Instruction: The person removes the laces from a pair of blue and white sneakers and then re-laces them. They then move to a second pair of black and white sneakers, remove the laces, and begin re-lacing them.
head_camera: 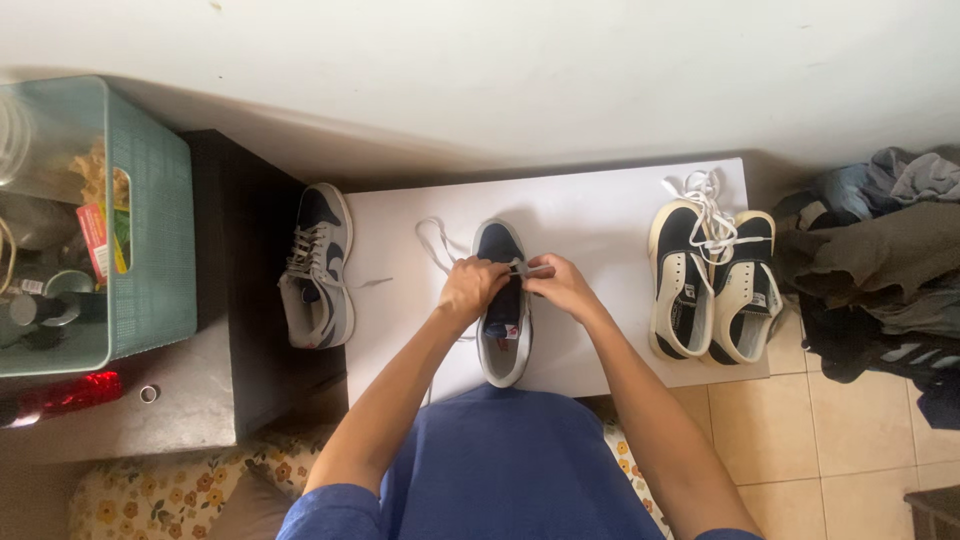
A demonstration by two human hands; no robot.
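A flat white board (590,215) lies by the wall. Left of the board stands a green plastic basket (150,230) with a woven look. Right of the board is a soft pile of dark clothes (880,260). On the board's right end sit two navy and cream canvas shoes (712,280). Off its left edge lies a navy and grey sneaker (318,268). In the middle of the board is the matching navy and grey sneaker (503,310), with its toe pointing at the wall. The left hand (472,287) and right hand (562,285) each pinch its thin white lace (436,243). The lace looks soft and floppy, so I think it is best held near the holes. The shoe looks light.
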